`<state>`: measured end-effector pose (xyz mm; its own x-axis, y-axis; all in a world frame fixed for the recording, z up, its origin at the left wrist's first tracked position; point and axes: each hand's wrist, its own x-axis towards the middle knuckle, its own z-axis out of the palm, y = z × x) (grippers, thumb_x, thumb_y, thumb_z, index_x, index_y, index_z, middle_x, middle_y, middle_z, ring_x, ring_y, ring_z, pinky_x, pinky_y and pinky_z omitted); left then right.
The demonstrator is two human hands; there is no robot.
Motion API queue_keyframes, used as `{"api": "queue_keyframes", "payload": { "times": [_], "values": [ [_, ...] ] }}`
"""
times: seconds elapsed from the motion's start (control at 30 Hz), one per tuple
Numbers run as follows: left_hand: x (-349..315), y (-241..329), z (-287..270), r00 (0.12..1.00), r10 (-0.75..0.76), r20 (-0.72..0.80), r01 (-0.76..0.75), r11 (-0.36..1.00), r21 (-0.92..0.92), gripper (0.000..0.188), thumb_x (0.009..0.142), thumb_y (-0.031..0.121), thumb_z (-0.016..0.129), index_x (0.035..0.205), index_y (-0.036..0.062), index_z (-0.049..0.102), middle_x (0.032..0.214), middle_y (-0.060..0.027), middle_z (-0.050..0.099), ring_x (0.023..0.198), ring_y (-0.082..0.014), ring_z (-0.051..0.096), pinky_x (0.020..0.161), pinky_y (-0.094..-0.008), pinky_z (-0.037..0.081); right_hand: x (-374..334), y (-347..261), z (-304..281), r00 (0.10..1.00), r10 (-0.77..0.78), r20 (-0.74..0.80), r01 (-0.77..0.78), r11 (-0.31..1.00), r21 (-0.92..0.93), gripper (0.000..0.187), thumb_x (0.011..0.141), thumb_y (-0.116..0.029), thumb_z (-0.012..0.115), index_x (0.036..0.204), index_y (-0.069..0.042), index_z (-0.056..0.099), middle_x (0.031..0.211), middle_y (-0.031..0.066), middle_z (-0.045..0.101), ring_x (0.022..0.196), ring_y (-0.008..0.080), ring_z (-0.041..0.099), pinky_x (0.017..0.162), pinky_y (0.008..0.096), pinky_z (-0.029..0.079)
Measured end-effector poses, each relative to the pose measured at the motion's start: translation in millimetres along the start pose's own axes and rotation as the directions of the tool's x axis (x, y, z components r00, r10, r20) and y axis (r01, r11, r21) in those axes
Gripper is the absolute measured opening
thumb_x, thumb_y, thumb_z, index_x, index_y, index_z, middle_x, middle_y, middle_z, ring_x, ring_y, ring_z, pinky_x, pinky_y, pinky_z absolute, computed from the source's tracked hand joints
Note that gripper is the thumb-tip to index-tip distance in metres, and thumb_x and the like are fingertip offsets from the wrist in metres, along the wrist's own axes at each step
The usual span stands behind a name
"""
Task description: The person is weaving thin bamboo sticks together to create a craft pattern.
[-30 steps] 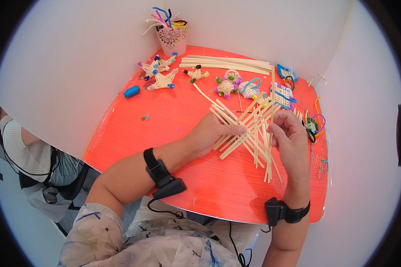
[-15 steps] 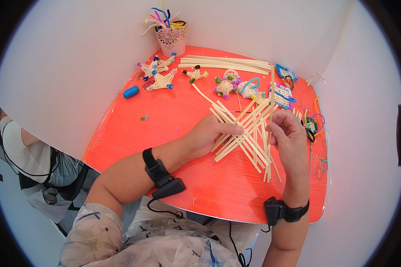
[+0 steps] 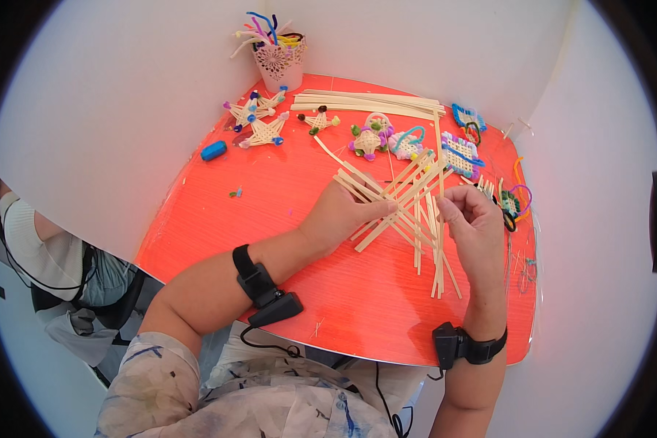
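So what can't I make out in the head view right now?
All in the head view:
Left hand: most fingers, hidden by the hand itself and the crossed strips.
Pipe cleaners: lower ends, hidden by the cup.
Other person: partly hidden by the white partition, cut off by the dark rim.
Thin scraps: too small to identify.

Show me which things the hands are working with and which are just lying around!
Being worked with:
- crossed pale strips, pinched by the left hand
- long strip, held by the right hand

Not in hand, seemingly just there:
- woven stars
- blue lump
- pot of fuzzy stems
- strips at the back, maybe spares
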<state>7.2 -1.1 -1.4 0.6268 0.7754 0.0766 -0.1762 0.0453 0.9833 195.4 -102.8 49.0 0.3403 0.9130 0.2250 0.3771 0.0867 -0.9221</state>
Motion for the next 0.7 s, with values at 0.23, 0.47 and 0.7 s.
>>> {"api": "queue_keyframes", "payload": {
  "times": [0.23,0.47,0.7],
  "values": [
    [-2,1,3,0.993,0.114,-0.03,-0.107,0.978,0.176,0.014,0.087,0.013,0.074,0.086,0.0007,0.067,0.082,-0.0035,0.068,0.073,-0.0078,0.062,0.064,-0.0243,0.049,-2,-4,-1,1.0,0.016,0.007,-0.016,0.999,-0.034,0.008,0.089,-0.008,0.066,0.088,0.0,0.064,0.07,-0.0042,0.056,0.063,0.0019,0.049,0.057,0.0199,0.039],
    [0,-2,1,0.995,0.094,-0.011,-0.092,0.987,0.134,0.016,0.086,0.015,0.075,0.085,-0.0003,0.07,0.078,-0.004,0.069,0.071,-0.0069,0.062,0.061,-0.0246,0.049,2,5,-3,1.0,-0.007,0.021,0.007,1.0,0.018,0.01,0.09,-0.009,0.065,0.091,0.001,0.065,0.07,-0.0043,0.057,0.063,0.0022,0.049,0.057,0.0203,0.039],
    [1,-4,0,0.996,0.084,0.023,-0.085,0.996,0.03,0.014,0.086,0.013,0.075,0.087,-0.0009,0.07,0.08,-0.005,0.07,0.072,-0.0078,0.063,0.063,-0.0245,0.05,2,1,-7,0.999,0.006,0.041,-0.006,1.0,0.014,0.012,0.092,-0.009,0.064,0.095,0.002,0.066,0.073,-0.0038,0.059,0.066,0.0026,0.05,0.06,0.0198,0.039]
  ]
}}
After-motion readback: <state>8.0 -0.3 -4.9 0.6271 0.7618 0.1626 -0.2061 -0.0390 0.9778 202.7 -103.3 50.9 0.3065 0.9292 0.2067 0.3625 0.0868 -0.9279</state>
